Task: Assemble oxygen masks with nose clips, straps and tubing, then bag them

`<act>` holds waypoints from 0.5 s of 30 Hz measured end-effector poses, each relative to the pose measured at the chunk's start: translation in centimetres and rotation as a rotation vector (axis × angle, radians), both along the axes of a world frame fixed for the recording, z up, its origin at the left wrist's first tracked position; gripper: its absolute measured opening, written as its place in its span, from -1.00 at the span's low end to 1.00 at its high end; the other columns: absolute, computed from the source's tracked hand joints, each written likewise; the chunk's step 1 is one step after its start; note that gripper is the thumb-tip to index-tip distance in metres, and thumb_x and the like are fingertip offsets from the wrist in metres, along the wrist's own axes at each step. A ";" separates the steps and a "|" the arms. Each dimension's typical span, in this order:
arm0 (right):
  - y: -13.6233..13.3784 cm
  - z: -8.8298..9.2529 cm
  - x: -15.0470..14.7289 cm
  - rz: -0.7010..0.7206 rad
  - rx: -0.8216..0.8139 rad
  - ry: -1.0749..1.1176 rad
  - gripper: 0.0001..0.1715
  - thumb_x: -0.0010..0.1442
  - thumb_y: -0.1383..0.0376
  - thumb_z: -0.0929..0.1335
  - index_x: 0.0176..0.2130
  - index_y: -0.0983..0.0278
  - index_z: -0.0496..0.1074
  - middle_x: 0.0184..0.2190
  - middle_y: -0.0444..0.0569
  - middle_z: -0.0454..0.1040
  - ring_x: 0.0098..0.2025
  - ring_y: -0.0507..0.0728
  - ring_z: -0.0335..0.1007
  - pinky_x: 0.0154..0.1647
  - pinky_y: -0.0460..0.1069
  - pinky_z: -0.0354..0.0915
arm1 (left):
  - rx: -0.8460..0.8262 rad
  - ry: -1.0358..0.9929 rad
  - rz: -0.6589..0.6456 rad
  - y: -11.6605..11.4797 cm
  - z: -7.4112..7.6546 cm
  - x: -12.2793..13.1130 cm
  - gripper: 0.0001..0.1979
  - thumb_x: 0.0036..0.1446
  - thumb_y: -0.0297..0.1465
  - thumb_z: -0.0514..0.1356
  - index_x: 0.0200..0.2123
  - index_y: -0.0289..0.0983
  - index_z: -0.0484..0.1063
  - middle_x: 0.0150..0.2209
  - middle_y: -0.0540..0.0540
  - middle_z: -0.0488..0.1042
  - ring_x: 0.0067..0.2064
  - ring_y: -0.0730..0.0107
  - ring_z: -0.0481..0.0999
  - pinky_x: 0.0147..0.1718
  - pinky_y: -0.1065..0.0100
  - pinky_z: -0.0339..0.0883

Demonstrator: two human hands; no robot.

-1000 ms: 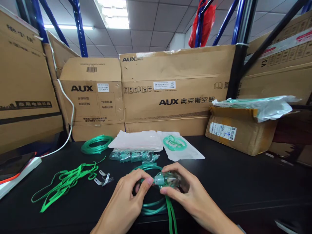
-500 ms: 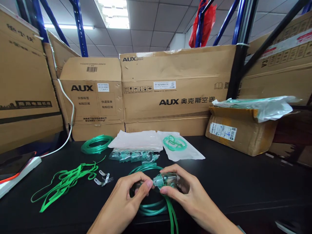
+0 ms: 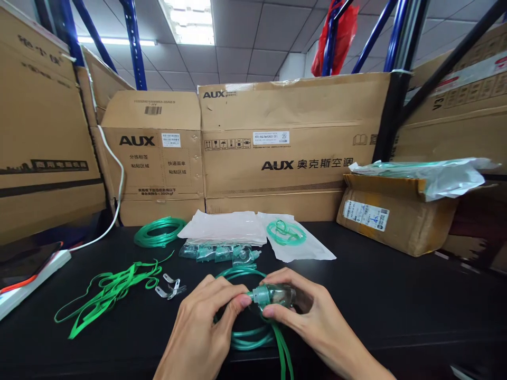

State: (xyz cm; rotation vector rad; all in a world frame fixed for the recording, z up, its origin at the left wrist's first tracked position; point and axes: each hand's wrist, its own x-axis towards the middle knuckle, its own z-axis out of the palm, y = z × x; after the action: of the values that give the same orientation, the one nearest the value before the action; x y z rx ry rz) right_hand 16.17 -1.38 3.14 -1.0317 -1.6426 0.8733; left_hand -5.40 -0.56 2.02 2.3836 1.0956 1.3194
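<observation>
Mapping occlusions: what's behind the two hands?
A coil of green tubing on the black tabletop shows beyond and below the left hand and right hand. Stretches they cover, and anything else there, can't be seen.

Everything here is pointing to a storeroom or warehouse corner: large printed cardboard boxes [image 3: 293,184] are standing behind a black tabletop [image 3: 380,295], blue metal rack posts [image 3: 135,47] are rising around them, and a bright light [image 3: 192,26] is shining from the panelled ceiling [image 3: 233,31].
</observation>
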 end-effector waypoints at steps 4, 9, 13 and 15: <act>0.0 0.2 -0.2 -0.014 -0.041 0.015 -0.64 0.05 0.10 0.59 -0.23 0.22 0.56 -0.36 -0.16 0.51 -0.30 0.11 0.39 -0.31 -0.03 0.29 | 0.176 0.032 -0.003 0.0 0.0 0.1 -0.79 0.44 -0.44 0.14 -0.05 -0.17 0.60 -0.25 -0.01 0.61 -0.27 0.29 0.48 -0.27 0.31 0.35; -0.1 0.6 -0.5 -0.002 -0.143 0.075 -0.55 -0.01 0.05 0.62 -0.28 0.27 0.52 -0.52 -0.25 0.40 -0.55 0.00 0.28 -0.50 -0.08 0.22 | 0.225 0.069 -0.011 0.2 0.1 0.3 -0.77 0.44 -0.51 0.12 -0.05 -0.27 0.59 -0.26 -0.08 0.60 -0.28 0.25 0.45 -0.29 0.27 0.36; -0.1 0.8 -0.4 0.012 -0.178 0.070 -0.52 0.02 -0.03 0.59 -0.33 0.27 0.48 -0.61 -0.29 0.31 -0.63 -0.03 0.21 -0.59 -0.10 0.12 | 0.269 0.062 -0.011 0.2 0.0 0.6 -0.76 0.43 -0.55 0.09 -0.09 -0.31 0.58 -0.27 -0.10 0.60 -0.29 0.23 0.44 -0.32 0.25 0.35; -0.1 0.6 -0.3 0.032 -0.172 0.062 -0.51 0.06 -0.05 0.57 -0.33 0.26 0.46 -0.63 -0.32 0.26 -0.66 -0.06 0.17 -0.61 -0.12 0.06 | 0.280 0.065 -0.014 0.2 -0.1 0.7 -0.76 0.42 -0.56 0.08 -0.10 -0.31 0.57 -0.27 -0.11 0.60 -0.29 0.23 0.43 -0.31 0.25 0.35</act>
State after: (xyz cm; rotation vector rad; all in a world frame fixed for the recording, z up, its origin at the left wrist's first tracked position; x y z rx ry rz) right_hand 15.87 -1.45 3.75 -1.0871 -1.5567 1.0720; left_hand -4.67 -0.31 1.89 2.6436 0.9624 1.4871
